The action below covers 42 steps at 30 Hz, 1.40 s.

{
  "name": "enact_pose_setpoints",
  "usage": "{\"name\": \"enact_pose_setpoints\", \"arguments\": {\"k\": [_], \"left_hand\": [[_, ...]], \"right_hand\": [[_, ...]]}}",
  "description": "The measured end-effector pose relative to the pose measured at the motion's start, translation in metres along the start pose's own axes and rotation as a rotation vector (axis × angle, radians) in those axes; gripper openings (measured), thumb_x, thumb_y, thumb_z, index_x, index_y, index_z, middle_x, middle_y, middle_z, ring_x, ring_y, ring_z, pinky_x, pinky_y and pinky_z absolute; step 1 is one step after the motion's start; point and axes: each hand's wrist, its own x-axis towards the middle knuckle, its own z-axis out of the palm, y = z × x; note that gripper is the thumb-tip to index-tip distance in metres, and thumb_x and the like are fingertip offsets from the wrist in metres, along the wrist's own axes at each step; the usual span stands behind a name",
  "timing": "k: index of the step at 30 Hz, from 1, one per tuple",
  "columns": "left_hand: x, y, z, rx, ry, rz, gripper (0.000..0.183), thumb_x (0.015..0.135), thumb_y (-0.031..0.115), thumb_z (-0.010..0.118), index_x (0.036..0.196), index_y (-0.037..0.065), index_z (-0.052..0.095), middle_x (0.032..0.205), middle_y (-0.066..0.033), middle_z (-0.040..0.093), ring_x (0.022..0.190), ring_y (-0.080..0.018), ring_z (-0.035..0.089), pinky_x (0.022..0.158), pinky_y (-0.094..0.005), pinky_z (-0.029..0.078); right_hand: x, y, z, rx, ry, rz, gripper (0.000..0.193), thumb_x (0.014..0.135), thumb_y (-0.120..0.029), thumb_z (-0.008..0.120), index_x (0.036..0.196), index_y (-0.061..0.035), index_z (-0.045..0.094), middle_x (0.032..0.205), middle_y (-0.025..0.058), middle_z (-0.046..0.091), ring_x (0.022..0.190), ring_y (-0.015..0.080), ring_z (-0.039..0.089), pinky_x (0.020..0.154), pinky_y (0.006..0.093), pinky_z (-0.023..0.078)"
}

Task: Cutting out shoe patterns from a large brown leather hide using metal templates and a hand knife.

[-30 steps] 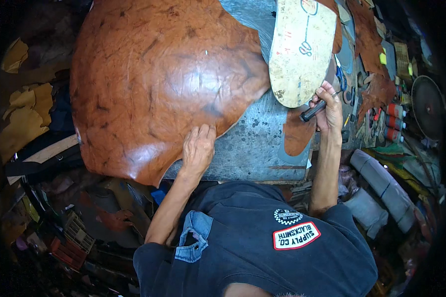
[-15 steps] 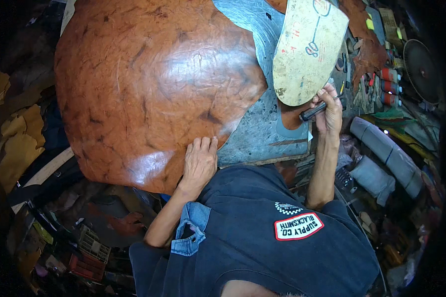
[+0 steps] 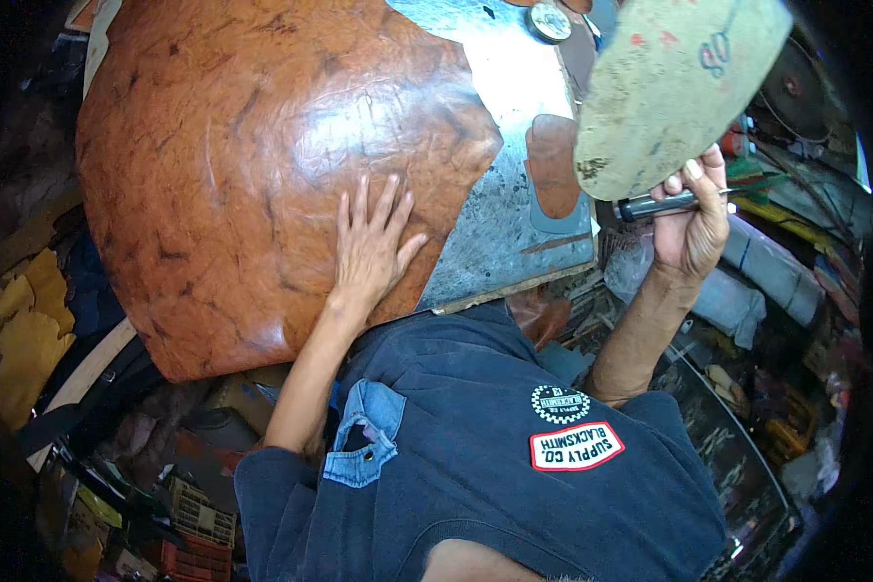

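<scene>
A large sheet of glossy brown leather (image 3: 262,175) with dark creases covers the left of the worktable. My left hand (image 3: 371,247) lies flat on it near its right edge, fingers spread. Off to the right, my right hand (image 3: 694,228) is raised and closed, pinching the lower edge of a pale, round-ended pattern board (image 3: 674,97) with handwritten marks. The same hand grips a slim tool with a dark cylindrical handle (image 3: 655,205); a thin metal part shows past the thumb. The board hangs tilted above the table's right side.
On the blue-grey tabletop (image 3: 466,262) lies a round-ended brown leather piece (image 3: 553,170) over a grey one. A round tin-like object (image 3: 549,22) sits at the far edge. Grey wrapped rolls (image 3: 771,262) are at right, tan leather scraps (image 3: 34,330) and plastic baskets (image 3: 204,509) at left.
My right hand has lifted the board up and to the right, uncovering more of the brown piece and the round object. My left hand has moved farther onto the leather, its fingers now spread.
</scene>
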Motion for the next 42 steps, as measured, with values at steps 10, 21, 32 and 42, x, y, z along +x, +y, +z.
{"name": "enact_pose_setpoints", "arguments": {"k": [10,21,32,42], "left_hand": [[0.069,0.002,0.01,0.114,-0.045,0.137,0.064,0.093,0.055,0.042,0.135,0.008,0.051,0.147,-0.0127,0.038,0.14,-0.0378,0.023,0.114,-0.0547,0.014],[-0.063,0.006,-0.039,-0.18,-0.301,0.275,0.045,0.089,0.034,0.061,0.124,0.006,0.059,0.135,-0.0137,0.053,0.133,-0.0336,0.039,0.111,-0.0508,0.027],[-0.047,-0.073,-0.095,-0.288,0.291,-0.08,0.022,0.084,0.008,0.067,0.103,-0.002,0.067,0.1,-0.0173,0.069,0.095,-0.0316,0.065,0.085,-0.0396,0.051],[0.107,-0.162,-0.066,0.062,0.182,0.112,0.073,0.08,0.042,0.07,0.137,0.005,0.044,0.145,-0.019,0.039,0.136,-0.0392,0.03,0.11,-0.0475,0.029]], "right_hand": [[-0.057,-0.008,-0.024,0.014,0.1,-0.056,0.029,0.088,-0.001,0.056,0.117,-0.0008,0.05,0.083,0.0039,0.055,0.07,0.0119,0.054,0.06,0.027,0.046],[-0.048,-0.013,-0.008,0.02,0.083,-0.127,0.031,0.088,0.0,0.056,0.119,-0.0017,0.052,0.089,0.0055,0.057,0.071,0.0123,0.055,0.06,0.028,0.047],[-0.061,0.131,0.037,-0.316,0.144,0.441,0.032,0.086,-0.012,0.065,0.115,0.0012,0.059,0.073,0.0006,0.058,0.057,0.0078,0.055,0.048,0.0213,0.043],[-0.1,0.177,0.031,-1.236,-0.149,0.14,0.043,0.085,-0.019,0.066,0.123,0.0007,0.058,0.098,0.0154,0.065,0.079,0.0265,0.064,0.073,0.0346,0.051]]}}
